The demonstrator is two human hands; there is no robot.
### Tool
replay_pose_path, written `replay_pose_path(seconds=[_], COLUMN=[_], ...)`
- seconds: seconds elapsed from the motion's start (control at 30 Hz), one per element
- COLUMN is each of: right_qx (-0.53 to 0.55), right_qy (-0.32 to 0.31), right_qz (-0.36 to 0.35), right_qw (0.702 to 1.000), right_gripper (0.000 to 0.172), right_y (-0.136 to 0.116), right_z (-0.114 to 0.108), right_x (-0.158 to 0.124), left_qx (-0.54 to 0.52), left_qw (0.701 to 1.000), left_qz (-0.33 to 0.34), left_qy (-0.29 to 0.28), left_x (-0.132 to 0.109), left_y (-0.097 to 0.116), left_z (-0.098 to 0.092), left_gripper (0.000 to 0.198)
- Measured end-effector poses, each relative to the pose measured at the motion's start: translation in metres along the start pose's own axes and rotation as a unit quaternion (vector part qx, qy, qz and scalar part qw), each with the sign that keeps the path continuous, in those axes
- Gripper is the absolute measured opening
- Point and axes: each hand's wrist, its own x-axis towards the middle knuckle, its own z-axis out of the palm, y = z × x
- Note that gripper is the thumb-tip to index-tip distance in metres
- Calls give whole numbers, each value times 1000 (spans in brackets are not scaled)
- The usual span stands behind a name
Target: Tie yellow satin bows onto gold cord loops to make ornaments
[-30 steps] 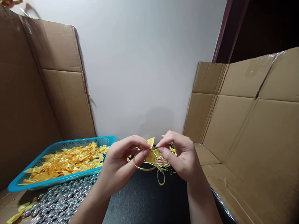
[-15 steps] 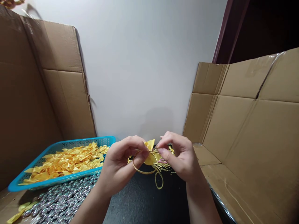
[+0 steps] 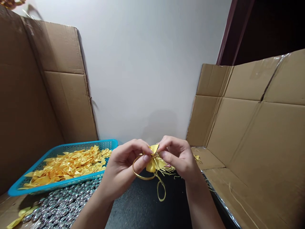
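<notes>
Between my two hands is a yellow satin ribbon bow [image 3: 152, 166], its loops pointing up and down. My left hand [image 3: 125, 160] pinches the bow's left side between thumb and forefinger. A thin gold ring [image 3: 145, 178], like a bangle, hangs around that thumb and against the bow. On the other side, my right hand [image 3: 177, 156] is closed in a pinch at the bow's middle, fingertips close to the left ones. Whether it grips the ribbon or a thin yellow cord, I cannot tell. Below the bow dangles a loop of yellow cord [image 3: 161, 199].
A blue plastic basket [image 3: 15, 190] full of yellow ribbon pieces [image 3: 69, 167] stands at left. Many shiny silver beads [image 3: 64, 202] lie before it. Yellow cord ends [image 3: 168, 169] lie behind my hands on the black surface [image 3: 147, 206]. Cardboard panels [image 3: 257, 136] rise on both sides.
My right hand has come a little left, closer to my left hand. The gold ring has swung slightly left, and the cord loop hangs a bit lower.
</notes>
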Motion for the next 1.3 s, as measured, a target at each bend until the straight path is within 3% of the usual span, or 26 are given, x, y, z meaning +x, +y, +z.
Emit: replay_pose_path(seconds=[0.53, 1.3], right_qx=[-13, 144], right_qy=[6, -17], right_qz=[3, 32], right_qw=[1000, 989], right_gripper=[6, 2], right_y=[-1, 12], right_z=[0, 3], right_x=[-1, 4], left_qx=[-35, -77], left_qw=[999, 993], left_qz=[-38, -86], left_qy=[15, 3], left_x=[3, -2], left_y=[2, 1], left_z=[3, 1], left_gripper=[7, 4])
